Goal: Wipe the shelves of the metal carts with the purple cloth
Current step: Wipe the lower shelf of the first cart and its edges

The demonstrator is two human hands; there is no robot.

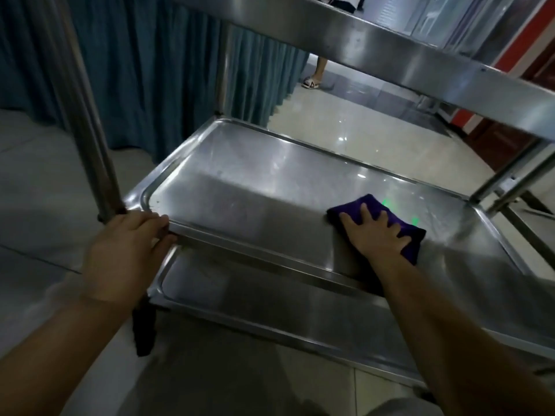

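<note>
The middle shelf (270, 181) of the cart is brushed steel, smooth with a dull sheen that catches pale reflections and fine smears, and the top shelf (390, 46), bottom shelf (270, 307) and round post (90, 121) share the same silvery metal, the post more polished. The purple cloth (390, 217) under the right hand (375, 232) looks soft, thick and matt, like microfibre. The floor tiles (330, 127) are glossy and mirror the lights, while the teal curtain (135, 70) is matt pleated fabric.

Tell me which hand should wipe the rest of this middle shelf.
Right. The right hand already presses the purple cloth flat on the middle shelf; the left hand grips its front rim, probably steadying the cart.
</note>
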